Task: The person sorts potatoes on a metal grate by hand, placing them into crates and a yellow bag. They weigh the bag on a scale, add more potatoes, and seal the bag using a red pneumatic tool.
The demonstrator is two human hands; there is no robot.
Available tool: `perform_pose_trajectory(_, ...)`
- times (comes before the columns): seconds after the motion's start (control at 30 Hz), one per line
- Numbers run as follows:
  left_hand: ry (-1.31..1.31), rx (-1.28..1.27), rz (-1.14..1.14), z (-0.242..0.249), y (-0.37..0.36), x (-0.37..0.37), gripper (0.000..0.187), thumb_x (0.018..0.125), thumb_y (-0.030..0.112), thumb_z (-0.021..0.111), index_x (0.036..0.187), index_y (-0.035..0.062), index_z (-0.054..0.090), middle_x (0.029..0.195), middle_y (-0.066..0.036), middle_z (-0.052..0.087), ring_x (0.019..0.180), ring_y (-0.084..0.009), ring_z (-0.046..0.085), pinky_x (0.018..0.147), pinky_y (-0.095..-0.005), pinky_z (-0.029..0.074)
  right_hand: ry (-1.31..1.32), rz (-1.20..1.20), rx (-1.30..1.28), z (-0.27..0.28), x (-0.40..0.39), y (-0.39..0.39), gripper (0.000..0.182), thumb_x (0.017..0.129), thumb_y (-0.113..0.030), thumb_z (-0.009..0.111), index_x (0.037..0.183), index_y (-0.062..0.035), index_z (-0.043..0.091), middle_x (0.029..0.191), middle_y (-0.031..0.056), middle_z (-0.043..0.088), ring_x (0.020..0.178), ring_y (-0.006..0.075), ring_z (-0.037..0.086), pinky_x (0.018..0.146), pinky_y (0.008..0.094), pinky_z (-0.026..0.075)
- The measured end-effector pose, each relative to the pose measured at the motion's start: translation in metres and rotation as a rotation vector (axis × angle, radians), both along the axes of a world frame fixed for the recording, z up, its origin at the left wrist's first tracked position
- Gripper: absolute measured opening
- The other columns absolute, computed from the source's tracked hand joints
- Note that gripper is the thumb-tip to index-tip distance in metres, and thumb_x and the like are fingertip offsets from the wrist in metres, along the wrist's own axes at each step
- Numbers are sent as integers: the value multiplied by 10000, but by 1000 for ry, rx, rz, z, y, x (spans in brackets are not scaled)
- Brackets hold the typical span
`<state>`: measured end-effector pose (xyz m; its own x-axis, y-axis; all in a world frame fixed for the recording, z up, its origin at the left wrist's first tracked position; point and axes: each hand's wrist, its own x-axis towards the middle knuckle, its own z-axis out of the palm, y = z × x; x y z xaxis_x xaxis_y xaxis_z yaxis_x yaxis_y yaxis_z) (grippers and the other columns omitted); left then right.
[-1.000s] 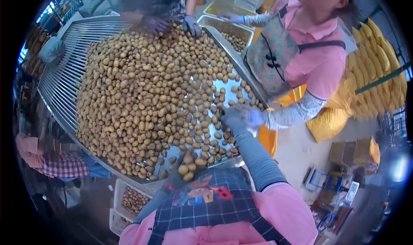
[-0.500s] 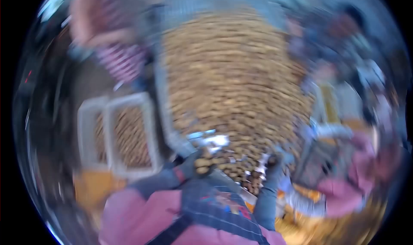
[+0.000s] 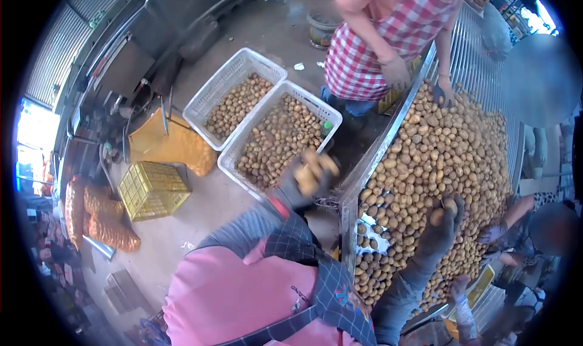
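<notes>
Potatoes (image 3: 311,169) fill my gloved left hand (image 3: 293,185), its fingers curled round several of them, slightly blurred. That hand is over the near right corner of a white crate (image 3: 328,112) holding small potatoes. On the sorting table (image 3: 376,155), my gloved right hand (image 3: 448,221) lies over the potato heap (image 3: 437,145). Its fingers are bent round a couple of potatoes (image 3: 436,216). Left of that hand, a bare perforated patch of the table (image 3: 371,235) shows between loose potatoes.
A second white crate (image 3: 202,91) of potatoes adjoins the first. Left of them are a yellow crate (image 3: 152,191), an orange sheet or sack (image 3: 176,142) and filled net sacks (image 3: 112,215). A person in a checked apron (image 3: 379,42) works across; other people's hands (image 3: 492,232) reach in at right.
My view has swung left, bringing the white crates toward the middle. My left hand, holding potatoes, has moved from the table's edge to the crate. The right hand is now on the heap.
</notes>
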<state>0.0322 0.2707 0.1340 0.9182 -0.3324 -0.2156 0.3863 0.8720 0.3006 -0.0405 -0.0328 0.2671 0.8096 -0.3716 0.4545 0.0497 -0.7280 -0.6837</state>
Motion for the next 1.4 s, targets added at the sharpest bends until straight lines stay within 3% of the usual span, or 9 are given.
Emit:
perform_pose_trajectory(0.07, 352, -944, -148, -2, 89, 50, 565, 916, 361, 626, 1314, 12, 430, 1210, -225, 533, 1044, -273, 610, 731, -336, 598, 15, -57, 1094, 7, 12, 32, 342, 894, -146, 620, 1215, -45, 560, 1141, 87, 574, 1027, 180, 557, 777, 251, 505)
perform_pose_trajectory(0.27, 224, 1033, 472, -243, 257, 43, 429, 931, 467, 517, 1139, 92, 515, 981, -165, 561, 917, -299, 557, 803, -424, 530, -7, 368, 1595, -39, 29, 111, 476, 936, -197, 563, 1360, -36, 420, 1146, 71, 575, 950, 139, 610, 812, 292, 526)
perform_pose_trajectory(0.3, 607, 538, 558, -176, 203, 26, 415, 917, 490, 530, 1103, 119, 554, 933, -146, 568, 917, -258, 565, 777, -382, 536, 153, 537, 1644, -103, 39, 112, 501, 943, -207, 560, 1384, -30, 402, 1169, 76, 571, 986, 161, 594, 866, 297, 499)
perform_pose_trajectory(0.37, 550, 267, 333, -237, 203, -10, 509, 955, 367, 525, 1361, 81, 410, 1180, -122, 579, 1091, -281, 568, 891, -435, 491, 245, 465, 586, -107, 17, 135, 566, 898, -279, 639, 1379, -43, 455, 1320, 162, 531, 1180, 274, 535, 964, 332, 454)
perform_pose_trajectory(0.6, -314, 1914, -23, -168, 44, -72, 605, 952, 294, 539, 1406, -68, 366, 1496, -242, 305, 1405, -381, 229, 1133, -448, 227, 443, 286, 32, -186, -142, 56, 575, 890, -293, 612, 1399, -83, 443, 1394, 180, 473, 1319, 366, 419, 1112, 456, 314)
perform_pose_trajectory(0.93, -1768, 1282, -300, -61, -203, -11, 543, 831, 168, 624, 1348, 69, 492, 1386, -228, 454, 1307, -387, 407, 1099, -491, 307, 686, -914, -95, -233, -312, -32, 623, 894, -461, 540, 1413, -136, 430, 1396, 241, 437, 1288, 430, 401, 1142, 539, 198)
perform_pose_trajectory(1.07, -1865, 1992, -283, -107, -270, -90, 869, 829, 491, 595, 1497, 50, 255, 1542, -250, 201, 1422, -466, 155, 1118, -634, 127, 621, -668, -82, -230, -311, 17, 576, 888, -404, 552, 1415, -198, 440, 1467, 226, 368, 1369, 398, 324, 1157, 569, 120)
perform_pose_trajectory(1.2, -2248, 1524, -950, -90, -238, -171, 951, 748, 584, 652, 1486, 103, 293, 1553, -310, 55, 1411, -536, 81, 1037, -751, 41, 730, -598, -111, -239, -364, -3, 586, 874, -372, 579, 1419, -209, 436, 1477, 202, 367, 1380, 372, 321, 1161, 529, 145)
perform_pose_trajectory(1.4, -1684, 918, -1311, -70, -273, -145, 295, 874, 216, 620, 1140, 91, 644, 976, -145, 673, 961, -252, 662, 831, -339, 510, 894, -437, -190, -207, -358, 19, 537, 911, -385, 535, 1415, -223, 446, 1535, 83, 313, 1412, 384, 268, 1162, 546, 136)
